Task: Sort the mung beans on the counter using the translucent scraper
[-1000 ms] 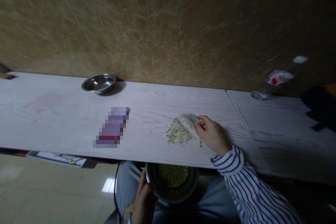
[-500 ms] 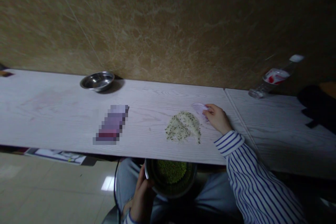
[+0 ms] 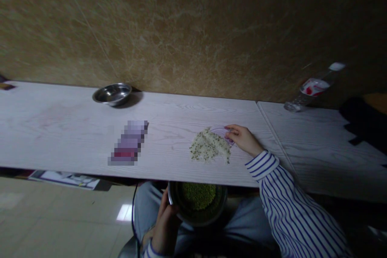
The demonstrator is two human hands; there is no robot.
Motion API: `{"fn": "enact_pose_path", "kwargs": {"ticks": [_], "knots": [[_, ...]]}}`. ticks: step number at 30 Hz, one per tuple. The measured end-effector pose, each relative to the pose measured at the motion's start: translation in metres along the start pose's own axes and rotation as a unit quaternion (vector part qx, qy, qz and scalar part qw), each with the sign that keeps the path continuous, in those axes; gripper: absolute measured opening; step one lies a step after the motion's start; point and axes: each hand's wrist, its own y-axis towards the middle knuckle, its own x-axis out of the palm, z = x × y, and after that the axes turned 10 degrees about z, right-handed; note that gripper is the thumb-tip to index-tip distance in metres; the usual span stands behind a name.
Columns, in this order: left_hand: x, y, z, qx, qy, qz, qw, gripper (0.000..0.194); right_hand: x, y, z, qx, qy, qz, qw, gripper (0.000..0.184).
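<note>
A pile of mixed white and green grains [image 3: 209,150] lies on the pale wooden table [image 3: 75,129]. My right hand [image 3: 242,139], in a striped sleeve, pinches a thin clear card-like piece [image 3: 220,132] laid flat at the pile's far right edge. My left hand [image 3: 165,223] grips the rim of a metal bowl [image 3: 197,203] of green beans, held in my lap just under the table's near edge.
An empty steel bowl [image 3: 112,94] stands at the back by the marble wall. A blurred flat object [image 3: 129,142] lies left of the pile. A plastic bottle [image 3: 313,87] lies at the back right, with a dark object [image 3: 364,123] beyond it.
My right hand drew the clear piece off the pile to its far right, then brought it back against the pile's edge. The pile is spread a little. The left hand stayed on the bowl.
</note>
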Motion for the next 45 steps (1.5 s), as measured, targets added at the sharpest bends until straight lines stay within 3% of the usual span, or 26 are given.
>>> {"fn": "enact_pose_path", "kwargs": {"ticks": [12, 21, 33, 45], "knots": [[0.011, -0.008, 0.002, -0.028, 0.003, -0.022, 0.999, 0.076, 0.01, -0.018, -0.015, 0.014, -0.006, -0.04, 0.999, 0.021], [0.017, -0.012, 0.005, -0.009, -0.005, -0.039, 0.999, 0.066, 0.02, -0.034, -0.017, -0.006, -0.034, -0.067, 0.997, 0.024], [0.025, -0.019, 0.009, -0.021, -0.018, -0.036, 0.999, 0.057, 0.029, -0.053, -0.021, -0.029, -0.055, -0.071, 0.996, 0.029], [0.022, -0.02, 0.008, -0.029, -0.007, -0.038, 0.999, 0.066, 0.028, -0.071, -0.04, -0.07, -0.126, -0.059, 0.988, 0.031]]}}
